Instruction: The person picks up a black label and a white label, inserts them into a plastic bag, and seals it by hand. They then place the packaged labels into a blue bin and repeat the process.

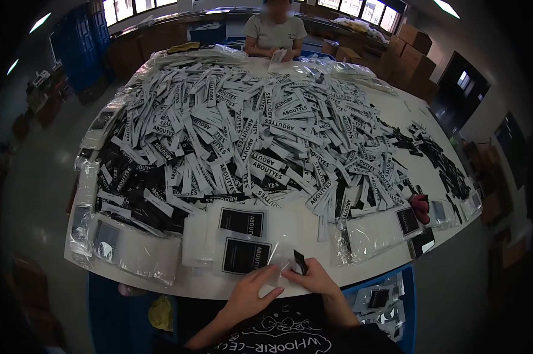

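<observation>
My left hand (250, 297) rests at the near edge of a clear plastic bag with a black label (247, 255), its fingers extended and thumb apart. Just right of it, my right hand (315, 278) is closed around a small black packet (301, 261), close to the bag's right edge. Beyond lies another clear bag with a black label (242, 222), partly overlapped by the nearer one. A big heap of white and black printed strips (237, 133) covers the middle of the white table (296, 227).
Stacked clear bags lie left (135, 251) and right (375, 236). A dark red object (420, 208) sits near black packets (446, 168). Below the table edge, a blue bin (409, 312) holds filled bags. Across the table a person (275, 35) handles a white piece.
</observation>
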